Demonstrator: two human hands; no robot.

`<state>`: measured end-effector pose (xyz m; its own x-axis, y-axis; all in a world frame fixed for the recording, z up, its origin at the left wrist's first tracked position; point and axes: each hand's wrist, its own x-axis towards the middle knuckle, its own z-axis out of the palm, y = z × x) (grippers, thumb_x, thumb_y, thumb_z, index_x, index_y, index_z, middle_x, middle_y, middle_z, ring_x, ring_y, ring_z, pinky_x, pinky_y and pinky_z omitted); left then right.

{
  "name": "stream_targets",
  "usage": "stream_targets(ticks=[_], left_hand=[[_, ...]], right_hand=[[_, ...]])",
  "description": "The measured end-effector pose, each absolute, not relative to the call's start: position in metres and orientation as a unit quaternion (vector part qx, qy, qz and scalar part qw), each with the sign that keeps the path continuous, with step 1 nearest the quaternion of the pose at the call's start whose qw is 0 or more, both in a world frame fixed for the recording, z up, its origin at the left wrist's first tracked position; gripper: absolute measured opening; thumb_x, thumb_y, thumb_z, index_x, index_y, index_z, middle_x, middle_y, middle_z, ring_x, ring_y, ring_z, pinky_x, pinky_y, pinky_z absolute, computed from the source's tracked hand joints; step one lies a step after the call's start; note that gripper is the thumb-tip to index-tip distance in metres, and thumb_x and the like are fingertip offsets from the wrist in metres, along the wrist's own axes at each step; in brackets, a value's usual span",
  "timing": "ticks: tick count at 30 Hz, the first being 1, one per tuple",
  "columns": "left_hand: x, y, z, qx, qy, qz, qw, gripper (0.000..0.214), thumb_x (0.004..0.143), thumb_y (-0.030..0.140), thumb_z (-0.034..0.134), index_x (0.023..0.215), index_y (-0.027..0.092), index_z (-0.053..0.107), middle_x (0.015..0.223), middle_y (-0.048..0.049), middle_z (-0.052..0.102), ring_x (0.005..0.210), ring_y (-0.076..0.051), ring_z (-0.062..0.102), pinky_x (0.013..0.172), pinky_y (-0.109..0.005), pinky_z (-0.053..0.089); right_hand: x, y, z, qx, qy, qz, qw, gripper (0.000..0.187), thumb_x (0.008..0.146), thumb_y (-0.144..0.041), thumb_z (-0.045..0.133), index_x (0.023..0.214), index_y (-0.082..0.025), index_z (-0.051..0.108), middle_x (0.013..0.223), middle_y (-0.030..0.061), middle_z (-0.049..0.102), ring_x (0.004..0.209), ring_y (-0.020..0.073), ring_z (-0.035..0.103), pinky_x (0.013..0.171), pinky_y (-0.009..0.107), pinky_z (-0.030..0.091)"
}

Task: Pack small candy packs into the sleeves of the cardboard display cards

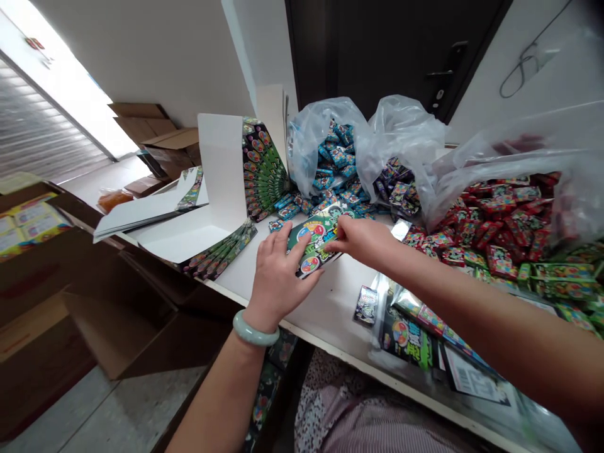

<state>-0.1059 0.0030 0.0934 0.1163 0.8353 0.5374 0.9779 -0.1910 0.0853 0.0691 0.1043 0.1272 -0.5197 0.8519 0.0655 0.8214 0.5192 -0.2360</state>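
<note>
A small green printed box [315, 242] lies on the white table [330, 308] in front of me. My left hand [279, 275], with a pale green bangle on the wrist, grips its left side, fingers curled over it. My right hand [361, 240] comes from the right and pinches at the box's right end; its fingertips are closed on something I cannot make out. Small wrapped packets are scattered just behind the box.
Clear plastic bags hold blue packets [333, 157], dark packets [396, 185] and red packets [500, 220]. Flat printed box blanks [262, 167] stand fanned at the left. Open cardboard cartons [108, 314] sit on the floor. More printed packs [410, 333] lie near the table edge.
</note>
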Motion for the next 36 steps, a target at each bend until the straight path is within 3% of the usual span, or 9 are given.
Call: stream_targets(ticks=[3, 5, 9, 18, 22, 25, 27, 31, 36], left_hand=[[-0.105, 0.003, 0.092, -0.725, -0.629, -0.242, 0.141, 0.077, 0.073, 0.047, 0.068, 0.136, 0.013, 0.041, 0.144, -0.0200, 0.038, 0.129, -0.037, 0.039, 0.106, -0.053, 0.032], [-0.104, 0.003, 0.091, -0.723, -0.631, -0.246, 0.137, 0.087, 0.072, 0.047, 0.069, 0.140, 0.008, 0.032, 0.144, -0.0223, 0.038, 0.130, -0.037, 0.038, 0.107, -0.053, 0.031], [-0.104, 0.003, 0.090, -0.728, -0.618, -0.264, 0.135, 0.091, 0.072, 0.044, 0.069, 0.143, 0.009, 0.024, 0.142, -0.0209, 0.041, 0.131, -0.034, 0.039, 0.109, -0.050, 0.030], [-0.097, -0.005, 0.087, -0.730, -0.605, -0.281, 0.147, 0.097, 0.070, 0.045, 0.073, 0.144, 0.010, 0.021, 0.137, -0.0198, 0.045, 0.125, -0.034, 0.043, 0.107, -0.048, 0.032], [-0.087, -0.015, 0.081, -0.731, -0.602, -0.287, 0.145, 0.094, 0.071, 0.043, 0.071, 0.145, 0.012, 0.021, 0.137, -0.0191, 0.046, 0.125, -0.033, 0.042, 0.107, -0.049, 0.031], [-0.078, -0.025, 0.070, -0.747, -0.575, -0.293, 0.156, 0.087, 0.075, 0.043, 0.067, 0.145, 0.014, 0.024, 0.138, -0.0192, 0.044, 0.126, -0.034, 0.040, 0.106, -0.049, 0.030], [-0.073, -0.035, 0.059, -0.762, -0.550, -0.297, 0.169, 0.079, 0.078, 0.041, 0.065, 0.144, 0.017, 0.030, 0.140, -0.0187, 0.043, 0.128, -0.034, 0.039, 0.105, -0.049, 0.030], [-0.065, -0.068, 0.030, -0.789, -0.500, -0.328, 0.144, 0.066, 0.081, 0.043, 0.063, 0.140, 0.028, 0.038, 0.140, -0.0108, 0.046, 0.129, -0.028, 0.040, 0.109, -0.046, 0.026], [-0.052, -0.118, -0.009, -0.507, -0.617, -0.592, -0.107, 0.070, 0.080, 0.059, 0.057, 0.139, 0.025, 0.037, 0.142, -0.0115, 0.041, 0.134, -0.029, 0.034, 0.113, -0.048, 0.023]], right_hand=[[0.085, 0.097, 0.114, -0.449, -0.879, 0.070, 0.144, 0.033, 0.083, -0.051, 0.061, 0.097, -0.022, 0.059, 0.079, 0.0032, 0.069, 0.072, 0.0206, 0.064, 0.058, 0.028, 0.040], [0.089, 0.088, 0.102, -0.378, -0.903, 0.028, 0.201, 0.041, 0.085, -0.052, 0.059, 0.112, -0.022, 0.058, 0.102, 0.0073, 0.069, 0.093, 0.0231, 0.063, 0.076, 0.033, 0.045], [0.079, 0.066, 0.079, -0.286, -0.925, -0.077, 0.238, 0.078, 0.078, -0.067, 0.055, 0.143, -0.027, 0.038, 0.150, 0.0112, 0.034, 0.138, 0.0358, 0.026, 0.109, 0.052, 0.022], [0.105, 0.081, 0.059, -0.433, -0.878, 0.005, 0.201, 0.083, 0.081, -0.071, 0.044, 0.148, -0.026, 0.027, 0.158, 0.0128, 0.011, 0.144, 0.0389, 0.003, 0.109, 0.063, 0.010], [0.119, 0.111, 0.069, -0.505, -0.752, 0.333, 0.262, 0.085, 0.081, -0.077, 0.024, 0.147, -0.023, 0.026, 0.154, 0.0160, 0.025, 0.139, 0.0366, 0.026, 0.104, 0.061, 0.031], [0.125, 0.128, 0.078, -0.482, -0.572, 0.636, 0.192, 0.084, 0.080, -0.080, 0.013, 0.134, -0.024, 0.043, 0.132, 0.0165, 0.055, 0.115, 0.0325, 0.057, 0.091, 0.056, 0.047], [0.130, 0.131, 0.080, -0.445, -0.483, 0.743, 0.131, 0.081, 0.080, -0.080, 0.014, 0.121, -0.022, 0.054, 0.114, 0.0146, 0.067, 0.102, 0.0308, 0.064, 0.087, 0.054, 0.049], [0.141, 0.114, 0.068, -0.435, -0.418, 0.793, 0.081, 0.049, 0.086, -0.059, 0.039, 0.110, -0.022, 0.061, 0.102, 0.0082, 0.072, 0.099, 0.0294, 0.066, 0.092, 0.052, 0.049], [0.151, 0.071, 0.048, -0.477, -0.464, 0.731, 0.151, 0.034, 0.071, -0.040, 0.059, 0.104, -0.033, 0.063, 0.107, 0.0033, 0.072, 0.104, 0.0318, 0.065, 0.091, 0.046, 0.053]])
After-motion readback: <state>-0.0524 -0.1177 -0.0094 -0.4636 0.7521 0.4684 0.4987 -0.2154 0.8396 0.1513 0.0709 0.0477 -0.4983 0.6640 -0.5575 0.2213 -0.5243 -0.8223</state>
